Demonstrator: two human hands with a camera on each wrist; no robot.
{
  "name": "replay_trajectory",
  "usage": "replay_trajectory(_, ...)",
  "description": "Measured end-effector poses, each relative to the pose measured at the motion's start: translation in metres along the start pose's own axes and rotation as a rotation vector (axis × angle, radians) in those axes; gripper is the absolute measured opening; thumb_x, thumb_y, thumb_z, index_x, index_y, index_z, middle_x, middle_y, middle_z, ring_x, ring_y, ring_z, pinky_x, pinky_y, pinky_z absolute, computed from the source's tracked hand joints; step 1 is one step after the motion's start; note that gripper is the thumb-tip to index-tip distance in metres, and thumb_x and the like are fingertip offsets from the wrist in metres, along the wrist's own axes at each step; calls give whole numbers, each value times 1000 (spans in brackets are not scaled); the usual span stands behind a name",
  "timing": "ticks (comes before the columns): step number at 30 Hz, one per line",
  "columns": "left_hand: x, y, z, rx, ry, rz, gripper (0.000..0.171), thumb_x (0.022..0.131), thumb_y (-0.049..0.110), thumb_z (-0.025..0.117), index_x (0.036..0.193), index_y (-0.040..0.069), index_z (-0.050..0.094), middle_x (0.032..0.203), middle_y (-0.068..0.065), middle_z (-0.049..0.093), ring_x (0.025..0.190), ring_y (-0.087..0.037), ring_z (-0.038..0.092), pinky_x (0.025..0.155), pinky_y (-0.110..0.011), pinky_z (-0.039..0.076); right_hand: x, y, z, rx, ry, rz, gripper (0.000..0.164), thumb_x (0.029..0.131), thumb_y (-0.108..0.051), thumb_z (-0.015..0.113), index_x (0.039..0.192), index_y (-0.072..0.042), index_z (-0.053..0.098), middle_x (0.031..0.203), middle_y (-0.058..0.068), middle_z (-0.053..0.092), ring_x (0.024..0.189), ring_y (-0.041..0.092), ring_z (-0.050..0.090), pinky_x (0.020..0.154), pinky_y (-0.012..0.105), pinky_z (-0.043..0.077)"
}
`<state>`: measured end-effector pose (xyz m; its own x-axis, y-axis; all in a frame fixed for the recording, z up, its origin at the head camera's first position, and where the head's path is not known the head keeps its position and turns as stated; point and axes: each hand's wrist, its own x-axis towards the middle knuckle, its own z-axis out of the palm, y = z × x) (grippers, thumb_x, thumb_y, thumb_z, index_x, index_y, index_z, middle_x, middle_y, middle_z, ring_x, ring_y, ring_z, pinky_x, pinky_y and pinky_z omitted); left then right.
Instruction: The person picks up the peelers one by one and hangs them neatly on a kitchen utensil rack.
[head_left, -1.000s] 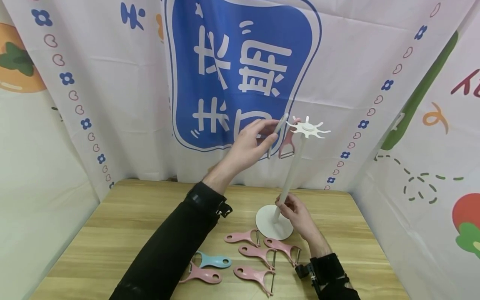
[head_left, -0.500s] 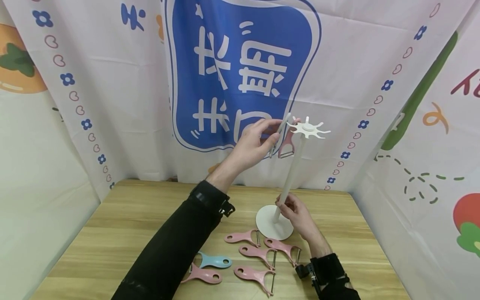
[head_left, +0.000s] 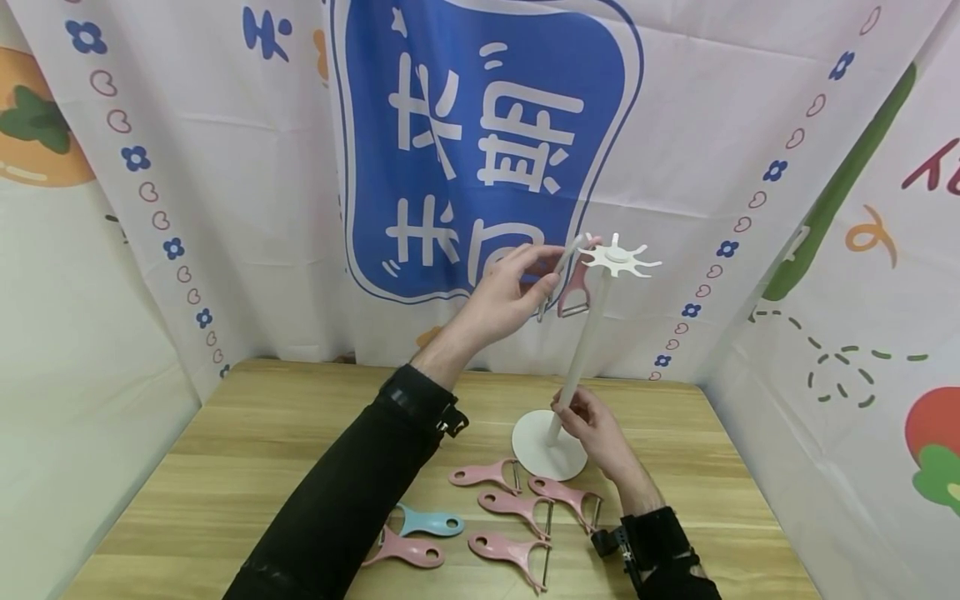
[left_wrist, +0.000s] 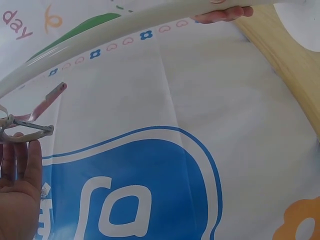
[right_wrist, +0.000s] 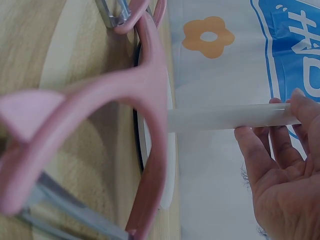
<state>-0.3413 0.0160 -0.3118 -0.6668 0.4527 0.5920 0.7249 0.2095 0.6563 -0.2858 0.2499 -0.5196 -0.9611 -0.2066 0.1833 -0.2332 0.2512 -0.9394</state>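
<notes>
My left hand [head_left: 512, 292] pinches a pale grey-white peeler [head_left: 570, 257] by its handle, blade end down. The handle's top meets the left side of the white hook rack [head_left: 618, 259]; whether a prong passes through its hole cannot be told. Just behind it a pink peeler [head_left: 576, 285] hangs from the rack. In the left wrist view, the pale peeler [left_wrist: 31, 136] lies over the fingertips of the left hand [left_wrist: 20, 192]. Low on the stand, my right hand [head_left: 600, 432] grips the white pole [head_left: 584, 350], fingers and thumb around it [right_wrist: 210, 118].
Several pink peelers [head_left: 504, 547] and a blue peeler [head_left: 431, 522] lie on the wooden table [head_left: 285, 433], near the stand's round white base [head_left: 536, 442]. My left sleeve [head_left: 337, 492] partly covers the leftmost ones. A printed cloth [head_left: 277, 208] hangs behind.
The left hand has shifted slightly right with the pale peeler, whose top has dropped a little beside the rack. The right hand stays on the pole.
</notes>
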Motion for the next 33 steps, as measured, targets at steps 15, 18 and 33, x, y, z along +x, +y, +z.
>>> replay_trajectory(15,-4,-4,7,-23,-26,-16,45,107,35,55,150,23,53,131,3,59,121,-7,59,104,-26,52,1,0,-1,-20,0,-11,26,104,-29,62,121,-8,63,118,24,62,110,35,62,98,49,57)
replay_trajectory(18,-4,-4,9,-37,-24,-17,46,106,37,56,150,24,53,131,3,59,121,-6,59,104,-28,52,1,0,-1,-17,-3,-12,26,104,-28,62,121,-8,63,119,29,60,109,36,62,98,50,57)
replay_trajectory(33,-4,-7,15,-78,-33,-8,47,106,32,57,152,23,49,134,2,59,124,-7,58,106,-23,49,1,-1,-1,-9,-13,-14,26,104,-28,62,121,-8,63,121,31,59,110,38,61,99,51,56)
